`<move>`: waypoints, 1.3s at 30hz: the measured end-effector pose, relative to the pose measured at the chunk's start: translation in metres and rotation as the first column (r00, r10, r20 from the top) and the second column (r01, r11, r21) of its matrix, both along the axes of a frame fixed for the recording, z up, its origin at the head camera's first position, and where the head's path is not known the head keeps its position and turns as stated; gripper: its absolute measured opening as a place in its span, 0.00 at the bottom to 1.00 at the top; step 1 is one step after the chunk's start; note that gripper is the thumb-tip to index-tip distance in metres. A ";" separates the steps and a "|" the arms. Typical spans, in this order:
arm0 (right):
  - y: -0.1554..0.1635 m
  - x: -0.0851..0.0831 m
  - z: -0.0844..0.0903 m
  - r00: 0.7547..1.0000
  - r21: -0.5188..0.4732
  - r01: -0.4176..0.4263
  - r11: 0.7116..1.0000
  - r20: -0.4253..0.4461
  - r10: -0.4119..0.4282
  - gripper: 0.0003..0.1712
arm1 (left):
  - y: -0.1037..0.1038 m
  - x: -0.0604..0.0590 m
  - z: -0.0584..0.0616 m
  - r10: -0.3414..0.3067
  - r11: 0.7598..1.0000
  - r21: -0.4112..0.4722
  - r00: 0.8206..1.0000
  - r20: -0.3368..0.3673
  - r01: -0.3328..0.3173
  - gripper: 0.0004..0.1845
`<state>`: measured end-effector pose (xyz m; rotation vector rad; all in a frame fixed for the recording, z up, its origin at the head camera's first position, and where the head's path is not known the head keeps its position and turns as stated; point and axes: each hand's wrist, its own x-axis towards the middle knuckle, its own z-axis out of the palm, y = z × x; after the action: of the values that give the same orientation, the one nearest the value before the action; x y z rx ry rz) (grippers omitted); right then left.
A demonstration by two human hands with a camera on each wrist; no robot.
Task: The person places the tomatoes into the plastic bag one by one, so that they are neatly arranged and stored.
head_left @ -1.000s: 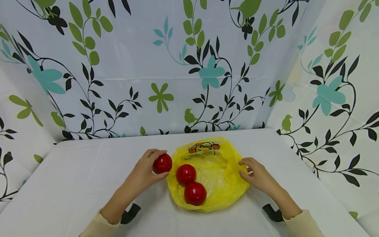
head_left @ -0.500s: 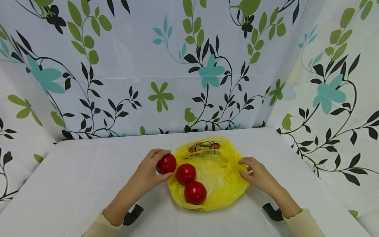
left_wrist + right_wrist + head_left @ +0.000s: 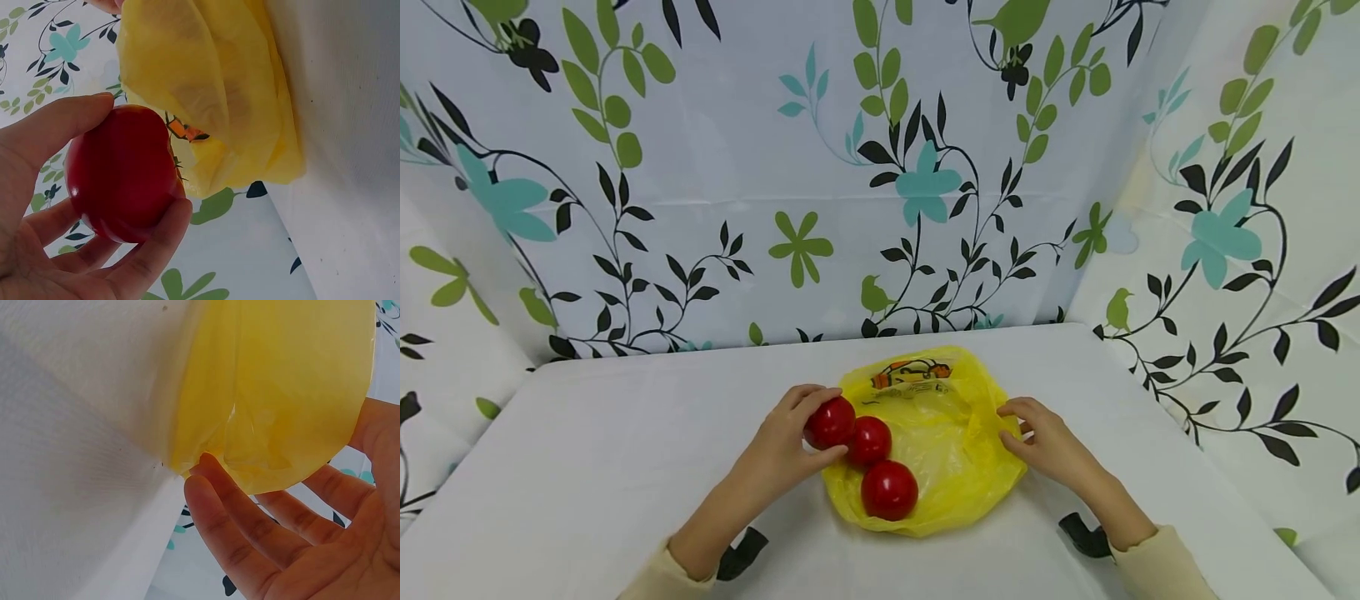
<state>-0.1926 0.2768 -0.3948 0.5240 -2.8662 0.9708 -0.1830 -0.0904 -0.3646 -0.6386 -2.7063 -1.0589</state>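
Observation:
My left hand (image 3: pixel 786 437) grips a shiny red tomato (image 3: pixel 830 422) between thumb and fingers, over the left rim of a yellow plastic bag (image 3: pixel 962 467). In the left wrist view a green calyx shows on this tomato (image 3: pixel 125 175), with the bag's wall beyond it. Two more tomatoes lie inside the bag's left part, one farther tomato (image 3: pixel 870 442) beside the held one and one nearer tomato (image 3: pixel 889 490). My right hand (image 3: pixel 1048 442) holds the bag's right rim; in the right wrist view the thumb's tip is hidden behind the yellow film (image 3: pixel 281 394).
The bag rests on a white-covered table (image 3: pixel 625 467). Behind it hangs a white curtain (image 3: pixel 722 167) printed with leaves and flowers, and similar patterned cloth stands at both sides. A dark wrist strap (image 3: pixel 742 554) shows under the left forearm, another strap (image 3: pixel 1084 535) under the right.
My left hand has carried its tomato rightward, from just outside the bag's left rim to over it, close against the farther tomato. The right hand stays at the right rim.

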 end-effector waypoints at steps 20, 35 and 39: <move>0.000 -0.001 0.001 1.000 0.011 -0.003 1.000 0.000 0.003 0.17 | 0.022 0.000 -0.013 -0.039 0.997 0.069 0.999 -0.022 0.040 0.34; 0.003 0.000 0.002 1.000 0.007 0.011 1.000 0.012 -0.011 0.17 | 0.039 -0.001 -0.015 -0.088 0.990 0.106 0.996 -0.005 0.088 0.34; 0.003 0.000 0.001 1.000 0.003 -0.006 1.000 0.006 0.006 0.17 | 0.043 0.000 -0.014 -0.097 0.989 0.117 0.995 0.019 0.094 0.34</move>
<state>-0.1929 0.2794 -0.3942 0.5317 -2.8736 0.9706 -0.1827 -0.0473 -0.3789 -0.7460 -2.6341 -1.2446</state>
